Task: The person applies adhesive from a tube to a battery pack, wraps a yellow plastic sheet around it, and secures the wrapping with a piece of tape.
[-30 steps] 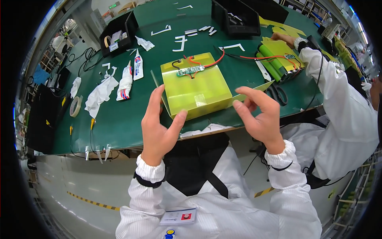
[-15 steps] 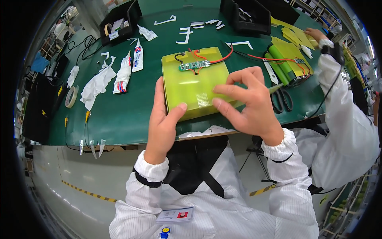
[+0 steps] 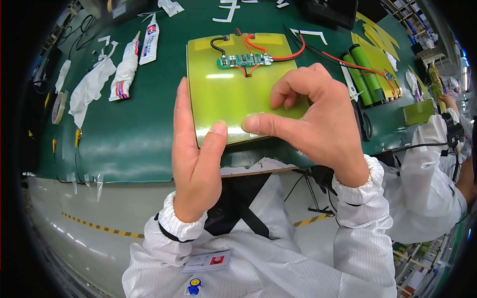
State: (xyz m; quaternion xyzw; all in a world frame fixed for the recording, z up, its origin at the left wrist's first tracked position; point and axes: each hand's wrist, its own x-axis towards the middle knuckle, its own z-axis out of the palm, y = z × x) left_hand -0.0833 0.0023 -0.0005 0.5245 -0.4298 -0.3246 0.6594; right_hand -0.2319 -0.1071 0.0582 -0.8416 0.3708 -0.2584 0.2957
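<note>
A flat battery pack (image 3: 213,102) with yellow-green panels lies in front of me near the table edge. A green circuit board (image 3: 243,60) is on its upper part, with red and black wires. My left hand (image 3: 196,159) grips the pack's left side, fingers along the edge and thumb on the near corner. Over the pack's right half is my right hand (image 3: 323,119), its thumb on a small striped patch of clear tape (image 3: 254,134) by the near edge. Its index finger is bent above the panel, apart from the thumb, and nothing shows between them.
Left on the green table (image 3: 144,144) lie two glue tubes (image 3: 124,69), crumpled white tissue (image 3: 92,87) and a tape roll (image 3: 59,107). To the right are black-handled scissors (image 3: 366,124) and another pack with green cylindrical cells (image 3: 365,74). A co-worker's sleeve (image 3: 422,169) is at far right.
My right thumb has come down on the tape patch, and the index finger has curled in. The view has shifted closer to the pack. The co-worker's hand has drawn back from the yellow sheets.
</note>
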